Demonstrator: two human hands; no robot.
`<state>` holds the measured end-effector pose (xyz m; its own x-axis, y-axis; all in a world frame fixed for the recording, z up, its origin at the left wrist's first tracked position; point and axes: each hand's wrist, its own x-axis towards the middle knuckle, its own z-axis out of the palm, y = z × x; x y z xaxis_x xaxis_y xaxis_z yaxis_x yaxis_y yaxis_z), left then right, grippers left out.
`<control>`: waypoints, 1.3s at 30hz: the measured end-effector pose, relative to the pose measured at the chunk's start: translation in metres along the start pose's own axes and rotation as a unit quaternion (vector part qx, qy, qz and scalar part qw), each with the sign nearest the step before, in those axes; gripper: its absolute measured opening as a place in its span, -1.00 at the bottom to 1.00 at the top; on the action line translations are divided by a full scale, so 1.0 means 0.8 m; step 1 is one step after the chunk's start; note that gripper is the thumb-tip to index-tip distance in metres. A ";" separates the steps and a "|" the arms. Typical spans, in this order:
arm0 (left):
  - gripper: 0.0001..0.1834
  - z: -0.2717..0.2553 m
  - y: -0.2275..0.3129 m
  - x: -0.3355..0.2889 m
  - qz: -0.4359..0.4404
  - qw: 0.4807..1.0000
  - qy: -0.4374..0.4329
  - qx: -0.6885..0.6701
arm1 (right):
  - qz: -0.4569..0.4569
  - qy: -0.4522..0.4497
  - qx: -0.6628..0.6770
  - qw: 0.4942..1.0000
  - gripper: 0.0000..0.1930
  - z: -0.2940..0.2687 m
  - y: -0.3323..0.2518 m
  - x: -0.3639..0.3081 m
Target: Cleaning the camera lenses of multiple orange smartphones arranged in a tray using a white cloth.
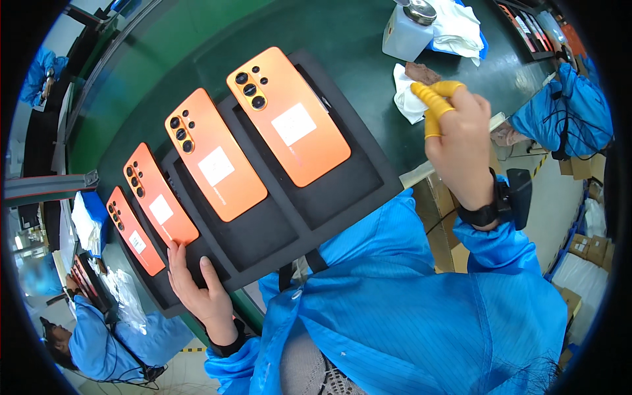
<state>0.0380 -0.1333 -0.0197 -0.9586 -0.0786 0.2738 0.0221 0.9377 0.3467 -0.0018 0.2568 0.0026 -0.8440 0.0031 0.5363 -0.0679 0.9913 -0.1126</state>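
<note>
A black tray (392,172) with recessed compartments holds several orange phones, backs up, each with a white square label. One is the right-hand phone (316,153), tilted over its slot; beside it lies another phone (240,187). My left hand (201,289) is open at the tray's near edge, fingers spread. A fingertip meets the lower end of the second phone from the left (172,220). Yellow finger covers sit on my right hand (461,128), beyond the tray's right side. Its thumb and forefinger close on a white cloth (403,82), next to a brown piece of cloth (423,72).
On the green tabletop (355,33) stand a white bottle with a metal top (408,33) and a pile of white cloths (457,29). Co-workers in blue sit at right (559,118) and lower left (105,336). Another blue bin with white cloths (89,220) is at left.
</note>
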 end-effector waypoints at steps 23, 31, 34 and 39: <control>-0.40 -0.081 -0.166 0.039 -0.395 0.883 -0.092 -0.237 | 0.110 -0.167 0.269 0.942 -0.56 0.021 -0.062 -0.038; -0.41 -0.079 -0.163 0.004 -0.417 0.833 0.021 -0.363 | 0.079 -0.098 0.306 0.944 -0.58 0.020 -0.055 -0.060; -0.41 -0.077 -0.166 -0.003 -0.403 0.831 0.026 -0.383 | 0.074 -0.089 0.308 0.944 -0.59 0.021 -0.053 -0.064; -0.41 -0.074 -0.159 -0.008 -0.407 0.835 0.053 -0.367 | 0.060 -0.076 0.307 0.947 -0.59 0.022 -0.048 -0.071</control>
<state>0.0584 -0.2718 -0.0124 -0.7114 -0.6546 -0.2556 -0.4187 0.1027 0.9023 0.0393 0.2162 -0.0386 -0.9287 0.0452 0.3682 -0.2247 0.7213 -0.6552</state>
